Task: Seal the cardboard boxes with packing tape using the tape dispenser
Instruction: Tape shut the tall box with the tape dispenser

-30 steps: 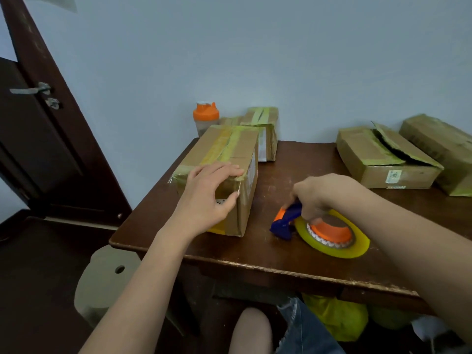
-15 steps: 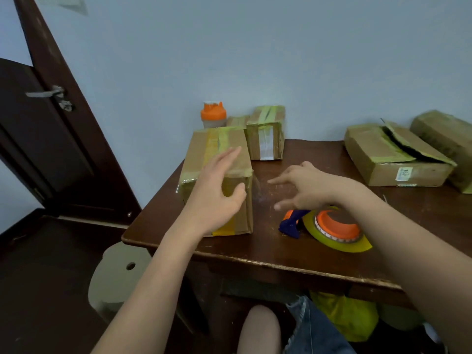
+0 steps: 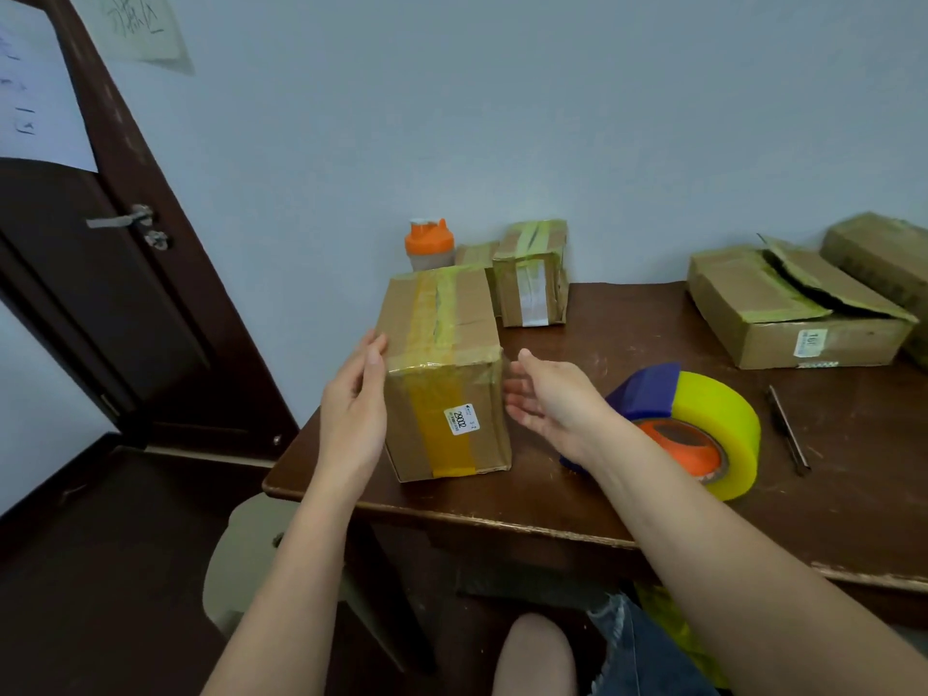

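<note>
Right arm hides tape dispenser (image 3: 648, 394) near side; rightmost box (image 3: 884, 253) cut by edge; label (image 3: 462, 419) print illegible.

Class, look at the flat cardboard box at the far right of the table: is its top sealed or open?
Open. The flat box has one top flap lifted and torn-edged, with a dark gap beneath it.

Box (image 3: 442, 374) on table (image 3: 577, 499) front-left; tape dispenser (image 3: 693, 434) to its right; bottle (image 3: 430, 243) behind.

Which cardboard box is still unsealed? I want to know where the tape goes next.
The flat box at the right rear: its top flap is lifted and torn open. The box between the hands and the small box behind it are taped shut.
</note>
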Available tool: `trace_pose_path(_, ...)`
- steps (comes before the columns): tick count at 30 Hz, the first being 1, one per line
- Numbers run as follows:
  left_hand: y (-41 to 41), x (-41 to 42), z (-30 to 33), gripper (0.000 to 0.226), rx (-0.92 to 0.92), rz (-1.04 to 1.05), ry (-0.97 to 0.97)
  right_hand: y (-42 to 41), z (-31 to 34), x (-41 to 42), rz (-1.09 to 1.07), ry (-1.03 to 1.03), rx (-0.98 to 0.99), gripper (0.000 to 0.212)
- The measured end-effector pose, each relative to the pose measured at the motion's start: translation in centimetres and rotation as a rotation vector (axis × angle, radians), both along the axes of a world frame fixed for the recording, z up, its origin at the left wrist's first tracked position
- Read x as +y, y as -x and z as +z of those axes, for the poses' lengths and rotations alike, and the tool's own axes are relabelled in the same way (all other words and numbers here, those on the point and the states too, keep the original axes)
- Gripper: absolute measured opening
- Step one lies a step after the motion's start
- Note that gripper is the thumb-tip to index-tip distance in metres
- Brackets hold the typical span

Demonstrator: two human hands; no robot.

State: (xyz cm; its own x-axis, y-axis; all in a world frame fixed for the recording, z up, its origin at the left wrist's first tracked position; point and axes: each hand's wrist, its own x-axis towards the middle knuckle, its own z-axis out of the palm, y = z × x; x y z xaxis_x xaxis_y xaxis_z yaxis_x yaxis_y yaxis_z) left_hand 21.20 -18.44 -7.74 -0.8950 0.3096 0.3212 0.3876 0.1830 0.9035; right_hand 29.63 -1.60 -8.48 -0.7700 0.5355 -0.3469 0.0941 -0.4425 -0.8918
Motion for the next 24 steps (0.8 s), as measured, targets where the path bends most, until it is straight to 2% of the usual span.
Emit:
trace_pose_path(2, 0.1, 0.1, -0.2, 0.039, 0.016, 0.003, 0.002, 0.2, -0.1, -0.1, -0.039, 0.057, 0.073, 0.024)
trace_pose_path(5, 0.4, 0.1, -0.6, 0.039, 0.04, 0.004, 0.012, 0.2, -0.2, 0.0, -0.058, 0.025, 0.143, 0.013)
trace_pose_path(8, 0.5, 0.1, -0.8, 0.038, 0.042, 0.014, -0.01, 0.0, 0.0, -0.2, -0.134, -0.035, 0.202, 0.014)
trace_pose_path(11, 0.4, 0.4, -0.9, 0.037, 0.041, 0.03, -0.035, 0.2, -0.3, -0.3, -0.231, -0.246, 0.157, 0.011)
trace_pose_path(21, 0.1, 0.5, -1.2, 0.039, 0.025, 0.042, -0.031, 1.1, -1.7, -2.3, -0.266, -0.722, 0.062, 0.006)
trace_pose_path(24, -0.5, 0.5, -1.4, 0.042, -0.015, 0.04, -0.071, 1.3, -2.3, -2.4, -0.195, -0.612, -0.022, 0.008)
